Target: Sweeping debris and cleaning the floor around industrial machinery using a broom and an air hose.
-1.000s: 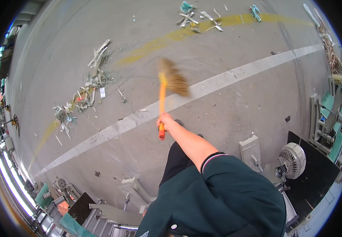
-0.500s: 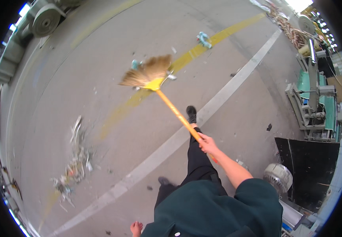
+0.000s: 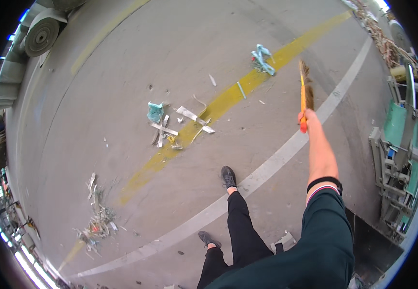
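My right arm reaches out ahead and to the right, and my right hand (image 3: 308,117) is closed round the handle of a broom (image 3: 303,94). The handle has an orange shaft and a red end, and brown bristles show beyond it. The broom is seen nearly end-on, so whether its bristles touch the floor I cannot tell. Left of it, scraps of white strip (image 3: 188,114) and a crumpled teal piece (image 3: 155,112) lie on the floor. Nearer the broom is a light blue crumpled scrap (image 3: 264,59) on the yellow line. My left hand is out of view.
A longer heap of shredded waste (image 3: 98,221) lies at the lower left. Yellow (image 3: 233,98) and white (image 3: 276,156) lines cross the grey floor. Machine frames (image 3: 397,144) stand at right, with big rolls (image 3: 41,36) at upper left and brownish scrap (image 3: 377,31) at upper right.
The broom has swung from over the middle scraps to the right, its bristles now beyond my right hand. The white strips and teal piece are uncovered. My left hand has left the view.
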The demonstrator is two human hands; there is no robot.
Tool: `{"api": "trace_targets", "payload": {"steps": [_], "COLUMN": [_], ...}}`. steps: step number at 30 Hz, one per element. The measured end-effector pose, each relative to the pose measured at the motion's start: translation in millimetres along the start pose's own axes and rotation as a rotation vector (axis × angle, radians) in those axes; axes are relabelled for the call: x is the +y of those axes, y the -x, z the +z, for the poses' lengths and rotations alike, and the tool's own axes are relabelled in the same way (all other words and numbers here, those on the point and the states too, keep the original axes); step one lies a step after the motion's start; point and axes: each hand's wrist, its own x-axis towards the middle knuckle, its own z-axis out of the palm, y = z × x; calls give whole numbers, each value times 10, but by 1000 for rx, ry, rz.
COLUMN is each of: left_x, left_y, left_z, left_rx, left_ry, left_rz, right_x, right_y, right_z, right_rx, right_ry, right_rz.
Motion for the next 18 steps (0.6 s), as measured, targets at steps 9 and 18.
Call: {"api": "trace_targets", "payload": {"steps": [9, 18], "left_x": [188, -420], "left_y": [1265, 1626], "left_z": [-40, -336], "left_rx": [227, 190], "left_ry": [1, 69], "left_rz": [-137, -92], "right_x": [3952, 5566], "right_y": [768, 4461], "right_z": [2312, 2394], "right_rx": [-199, -789], "right_ry": [804, 753], "right_rz": [-285, 619]}}
